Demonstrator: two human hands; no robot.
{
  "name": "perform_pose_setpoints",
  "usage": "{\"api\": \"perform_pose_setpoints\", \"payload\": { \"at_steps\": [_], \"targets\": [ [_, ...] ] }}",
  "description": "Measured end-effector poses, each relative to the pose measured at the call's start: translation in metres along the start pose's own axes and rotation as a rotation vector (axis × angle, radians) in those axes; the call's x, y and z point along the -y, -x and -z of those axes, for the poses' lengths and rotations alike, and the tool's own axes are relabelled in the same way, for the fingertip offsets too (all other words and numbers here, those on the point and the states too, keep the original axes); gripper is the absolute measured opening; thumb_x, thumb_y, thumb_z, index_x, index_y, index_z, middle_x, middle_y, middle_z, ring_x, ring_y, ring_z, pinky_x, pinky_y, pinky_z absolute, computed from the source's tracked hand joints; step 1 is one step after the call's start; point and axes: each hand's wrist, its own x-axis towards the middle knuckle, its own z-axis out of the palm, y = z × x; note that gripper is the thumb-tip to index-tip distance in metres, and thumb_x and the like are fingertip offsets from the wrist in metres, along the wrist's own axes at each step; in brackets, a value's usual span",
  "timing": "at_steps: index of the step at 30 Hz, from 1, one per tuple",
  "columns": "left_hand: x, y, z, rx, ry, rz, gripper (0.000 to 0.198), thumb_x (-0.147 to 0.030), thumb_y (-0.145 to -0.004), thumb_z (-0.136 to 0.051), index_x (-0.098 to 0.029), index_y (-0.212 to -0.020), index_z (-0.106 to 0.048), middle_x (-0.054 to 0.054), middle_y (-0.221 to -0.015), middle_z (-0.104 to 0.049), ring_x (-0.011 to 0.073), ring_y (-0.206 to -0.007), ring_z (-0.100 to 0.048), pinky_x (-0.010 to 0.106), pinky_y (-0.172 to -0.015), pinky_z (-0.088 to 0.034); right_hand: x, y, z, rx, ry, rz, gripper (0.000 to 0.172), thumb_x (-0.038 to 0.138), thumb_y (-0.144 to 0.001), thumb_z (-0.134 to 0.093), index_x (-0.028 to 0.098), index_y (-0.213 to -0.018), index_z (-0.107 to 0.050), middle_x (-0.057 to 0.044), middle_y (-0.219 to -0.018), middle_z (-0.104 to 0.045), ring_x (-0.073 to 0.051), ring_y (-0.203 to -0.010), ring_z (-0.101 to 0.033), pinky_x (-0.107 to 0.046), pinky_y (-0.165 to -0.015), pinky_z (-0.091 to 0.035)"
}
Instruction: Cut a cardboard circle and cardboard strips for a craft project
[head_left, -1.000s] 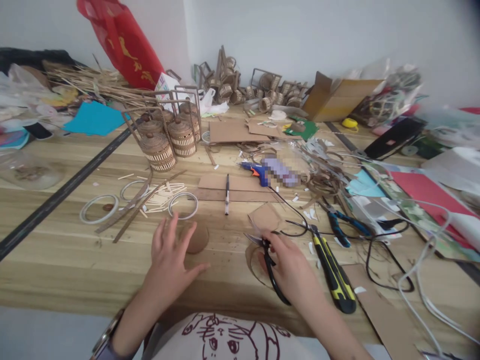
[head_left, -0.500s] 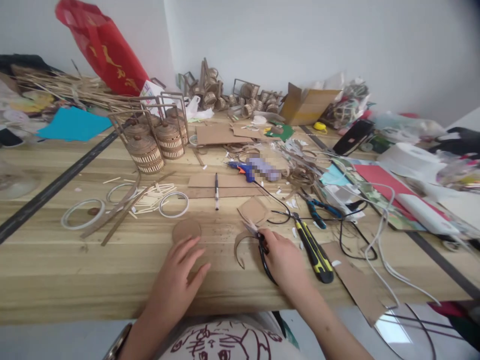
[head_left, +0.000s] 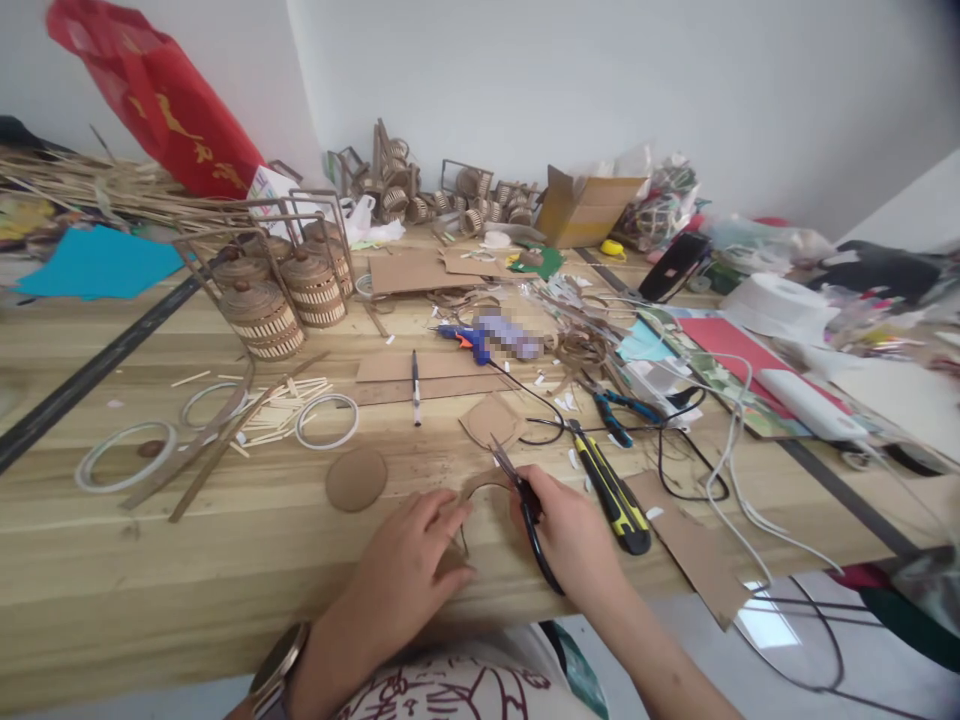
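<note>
My right hand (head_left: 566,540) is closed around black-handled scissors (head_left: 529,510), their blades pointing up and left. Beside the blades lies a curved cardboard offcut (head_left: 484,480). My left hand (head_left: 412,560) reaches to that offcut's left end, thumb and forefinger apart; whether the fingertips touch it I cannot tell. A round cardboard disc (head_left: 356,479) lies flat on the table to the left of my left hand. Just beyond the scissors' tips is a squarish cardboard piece (head_left: 492,421) with cut corners.
A yellow-black utility knife (head_left: 611,488) and blue-handled pliers (head_left: 619,408) lie to the right. Further back are a blue glue gun (head_left: 466,341), a pen (head_left: 416,387) and small lidded baskets (head_left: 264,322). White rings (head_left: 327,420) and short sticks (head_left: 281,415) are left.
My left hand has left the cardboard disc and moved right to the curved offcut. The scissors stay in my right hand. The view has turned slightly right.
</note>
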Motion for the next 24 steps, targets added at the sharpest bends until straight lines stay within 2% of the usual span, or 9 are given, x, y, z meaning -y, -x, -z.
{"api": "perform_pose_setpoints", "payload": {
  "at_steps": [6,11,13,19,22,24],
  "targets": [
    [0.006,-0.010,0.001,-0.007,0.045,-0.032,0.043,-0.019,-0.087,-0.071,-0.017,-0.130,-0.067,0.016,-0.134,-0.067,0.0327,-0.123,-0.066,0.049,-0.104,-0.056,-0.004,0.004,0.028,-0.107,-0.153,-0.066,0.017,0.030,-0.092,-0.046,0.025,-0.094,-0.062,-0.001,-0.073,-0.070,-0.019,-0.063,-0.065,-0.027,-0.061,-0.049],
    [0.015,-0.017,0.002,-0.040,0.071,-0.064,0.034,-0.025,-0.093,-0.062,-0.022,-0.126,-0.069,0.012,-0.128,-0.071,0.0291,-0.119,-0.068,0.044,-0.102,-0.058,-0.028,0.011,0.060,-0.291,-0.145,-0.226,0.013,0.038,-0.089,-0.054,0.028,-0.091,-0.062,0.001,-0.070,-0.068,-0.019,-0.060,-0.063,-0.027,-0.058,-0.048],
    [0.015,-0.021,0.003,-0.024,0.076,-0.072,0.032,-0.026,-0.094,-0.060,-0.023,-0.124,-0.070,0.010,-0.126,-0.072,0.0278,-0.117,-0.069,0.043,-0.101,-0.058,-0.037,0.010,0.070,-0.321,-0.118,-0.256,0.014,0.040,-0.088,-0.055,0.028,-0.092,-0.061,0.002,-0.068,-0.067,-0.018,-0.057,-0.061,-0.028,-0.057,-0.047],
    [0.014,-0.028,0.008,0.034,0.094,-0.070,0.028,-0.028,-0.096,-0.058,-0.024,-0.121,-0.071,0.007,-0.124,-0.073,0.0252,-0.113,-0.069,0.039,-0.099,-0.058,-0.052,-0.008,0.085,-0.225,-0.083,-0.263,0.021,0.043,-0.085,-0.054,0.026,-0.092,-0.064,-0.002,-0.070,-0.071,-0.022,-0.059,-0.066,-0.030,-0.056,-0.048],
    [0.016,-0.030,0.009,0.031,0.068,-0.031,0.027,-0.028,-0.097,-0.057,-0.023,-0.119,-0.072,0.009,-0.122,-0.073,0.0266,-0.113,-0.069,0.041,-0.099,-0.057,-0.062,-0.018,0.084,-0.157,0.054,-0.281,0.032,0.050,-0.086,-0.053,0.024,-0.097,-0.067,-0.006,-0.074,-0.075,-0.027,-0.064,-0.070,-0.033,-0.056,-0.047],
    [0.016,-0.035,0.012,0.037,0.039,0.004,0.026,-0.027,-0.097,-0.058,-0.022,-0.119,-0.072,0.010,-0.122,-0.072,0.0280,-0.112,-0.068,0.043,-0.097,-0.056,-0.069,-0.022,0.083,-0.175,0.153,-0.288,0.040,0.056,-0.088,-0.050,0.023,-0.100,-0.069,-0.009,-0.078,-0.076,-0.030,-0.068,-0.071,-0.035,-0.057,-0.046]
  ]
}}
